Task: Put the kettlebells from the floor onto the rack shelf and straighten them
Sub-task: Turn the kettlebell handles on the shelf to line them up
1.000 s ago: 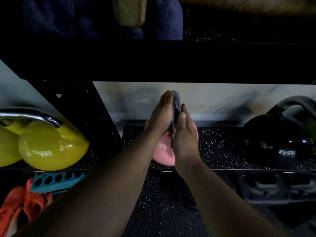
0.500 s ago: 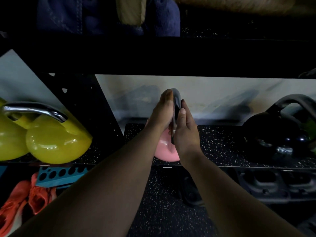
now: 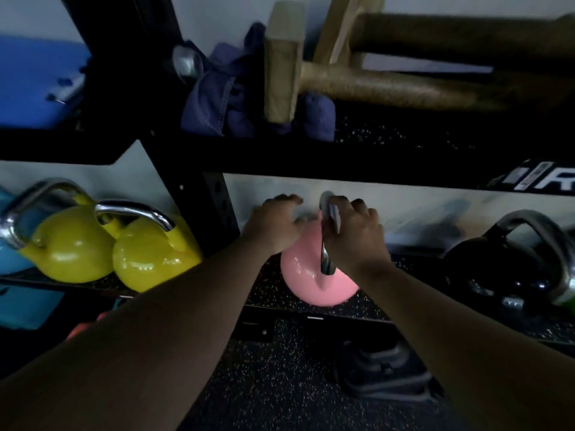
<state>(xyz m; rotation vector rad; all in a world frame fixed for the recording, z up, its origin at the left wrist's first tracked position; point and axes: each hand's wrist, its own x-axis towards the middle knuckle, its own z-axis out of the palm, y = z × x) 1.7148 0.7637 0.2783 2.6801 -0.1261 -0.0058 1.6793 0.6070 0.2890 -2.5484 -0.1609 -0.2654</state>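
A pink kettlebell point(image 3: 311, 281) sits on the speckled rack shelf point(image 3: 404, 309), near the shelf's front edge and toward its left end, just right of the black upright post point(image 3: 199, 213). Its metal handle point(image 3: 328, 231) stands upright and is seen almost edge-on. The right hand point(image 3: 357, 237) is closed around that handle from the right side, fingers curled over the top of it. The left hand point(image 3: 273, 228) lies against the left upper side of the bell by the handle; it is blurred, and I cannot tell whether its fingers grip the handle or only rest there. A black kettlebell point(image 3: 504, 272) with a grey handle stands on the same shelf toward the right end, well apart from the pink one. Left of the post, two yellow kettlebells point(image 3: 121, 253) with chrome handles sit touching each other. On the shelf above lie a crumpled blue cloth point(image 3: 217, 98) and wooden bars point(image 3: 389, 85).
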